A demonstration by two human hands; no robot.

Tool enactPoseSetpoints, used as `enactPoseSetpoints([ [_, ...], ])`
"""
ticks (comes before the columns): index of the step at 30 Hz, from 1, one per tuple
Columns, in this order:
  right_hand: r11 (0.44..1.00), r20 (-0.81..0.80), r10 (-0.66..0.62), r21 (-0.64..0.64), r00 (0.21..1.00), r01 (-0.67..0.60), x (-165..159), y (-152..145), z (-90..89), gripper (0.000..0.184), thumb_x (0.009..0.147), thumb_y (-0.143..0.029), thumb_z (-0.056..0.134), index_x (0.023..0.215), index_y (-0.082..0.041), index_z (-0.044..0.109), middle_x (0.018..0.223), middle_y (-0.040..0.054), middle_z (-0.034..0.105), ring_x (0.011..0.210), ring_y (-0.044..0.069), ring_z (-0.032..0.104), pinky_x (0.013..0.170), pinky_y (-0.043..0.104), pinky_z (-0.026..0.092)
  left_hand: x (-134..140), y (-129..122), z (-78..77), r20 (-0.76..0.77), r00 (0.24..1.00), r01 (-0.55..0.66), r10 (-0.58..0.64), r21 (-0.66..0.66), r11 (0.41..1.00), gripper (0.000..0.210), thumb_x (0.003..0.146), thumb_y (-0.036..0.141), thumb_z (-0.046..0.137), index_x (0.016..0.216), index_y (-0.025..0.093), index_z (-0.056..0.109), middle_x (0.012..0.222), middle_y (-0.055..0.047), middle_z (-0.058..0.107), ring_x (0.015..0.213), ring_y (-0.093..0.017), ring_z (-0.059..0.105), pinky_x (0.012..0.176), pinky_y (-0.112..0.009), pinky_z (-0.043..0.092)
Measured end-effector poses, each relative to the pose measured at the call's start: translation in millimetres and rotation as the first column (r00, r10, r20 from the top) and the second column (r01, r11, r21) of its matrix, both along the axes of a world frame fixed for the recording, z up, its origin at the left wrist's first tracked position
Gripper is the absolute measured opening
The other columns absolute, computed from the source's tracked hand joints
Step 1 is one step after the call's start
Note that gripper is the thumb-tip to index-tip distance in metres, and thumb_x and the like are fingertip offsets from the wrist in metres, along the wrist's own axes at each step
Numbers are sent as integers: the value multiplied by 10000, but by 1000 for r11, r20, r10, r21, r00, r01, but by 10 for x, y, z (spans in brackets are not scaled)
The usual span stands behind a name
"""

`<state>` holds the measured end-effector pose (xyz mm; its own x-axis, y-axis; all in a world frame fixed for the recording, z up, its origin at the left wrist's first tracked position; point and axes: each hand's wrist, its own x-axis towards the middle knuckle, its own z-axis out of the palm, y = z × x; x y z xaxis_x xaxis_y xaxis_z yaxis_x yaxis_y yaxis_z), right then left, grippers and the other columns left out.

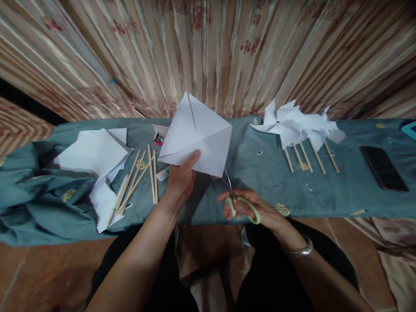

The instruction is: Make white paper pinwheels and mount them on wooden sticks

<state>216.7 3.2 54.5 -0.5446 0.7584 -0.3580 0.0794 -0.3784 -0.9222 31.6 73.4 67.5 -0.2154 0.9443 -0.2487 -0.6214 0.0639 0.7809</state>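
Note:
A square sheet of white paper (208, 134) is held up over the cloth by my left hand (183, 175), thumb on top and fingers underneath. The sheet carries crease lines, and slits run in from its top and left corners. My right hand (247, 206) grips scissors (251, 211) with pale green handles. Their blades are parted at the lower right corner of the sheet, one on each side of the paper edge. A bracelet circles my right wrist.
Several white paper pinwheels (292, 123) on wooden sticks lie to the right, near a dark phone (383, 168). On the left are stacked white paper (89, 151), loose wooden sticks (152, 175) and a small box of pins (159, 136). A green cloth (260, 186) covers the surface; a patterned curtain (208, 56) hangs behind.

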Motion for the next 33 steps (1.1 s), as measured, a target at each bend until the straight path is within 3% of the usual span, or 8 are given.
enactPoseSetpoints([
  [6,998,8,-15,-64,1000,16,-57,8,45,658,714,-659,692,1059,-104,617,759,48,653,637,147,590,601,308,469,39,-21,-17,-11,1000,1,-1,-11,1000,395,617,104,813,980,206,695,998,-35,761,1003,-210,693,921,-326,539],
  [13,999,29,3,-34,1000,-2,-55,11,32,657,722,-669,681,1040,-99,610,741,49,651,631,144,586,565,286,438,65,-60,-83,-20,1000,22,-22,-14,1000,423,554,150,855,947,176,701,940,-46,766,975,-223,699,925,-337,532],
  [18,999,37,13,-32,999,-12,-48,24,16,583,757,-616,680,1039,-111,612,748,43,657,635,145,597,569,288,455,70,-71,-90,-43,999,27,-28,-21,999,408,560,160,853,939,168,702,956,-46,762,1007,-224,690,953,-343,519],
  [33,998,30,-17,-57,999,19,-50,14,29,608,694,-648,724,1000,-130,637,718,24,638,617,138,589,588,281,466,88,-77,-70,-18,1000,17,-18,-37,999,421,631,91,807,1025,187,696,973,-46,763,993,-217,702,948,-347,526],
])
